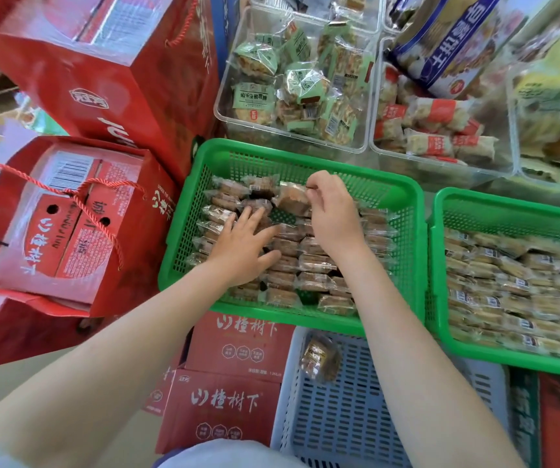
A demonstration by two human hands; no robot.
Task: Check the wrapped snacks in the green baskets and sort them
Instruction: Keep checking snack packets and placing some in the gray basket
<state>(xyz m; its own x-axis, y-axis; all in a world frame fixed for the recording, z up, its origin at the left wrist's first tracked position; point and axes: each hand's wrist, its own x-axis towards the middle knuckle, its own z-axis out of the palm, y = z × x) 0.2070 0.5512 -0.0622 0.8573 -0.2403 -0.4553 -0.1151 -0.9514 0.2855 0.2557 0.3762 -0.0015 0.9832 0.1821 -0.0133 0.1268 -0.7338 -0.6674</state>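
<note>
Green basket at frame centre, mid-check: left hand spread flat on wrapped snacks, right hand seemingly pinching one wrapper corner. Next, lifted out for sorting.

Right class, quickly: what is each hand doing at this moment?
Left hand: open, fingers spread flat on the wrapped snacks.
Right hand: fingers curled, pinching a snack wrapper.

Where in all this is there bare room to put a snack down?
Mostly the pale blue basket: one wrapped snack at its far left, bare otherwise. The left green basket has a free strip along its far wall. The right green basket and clear bins are crowded.
</note>
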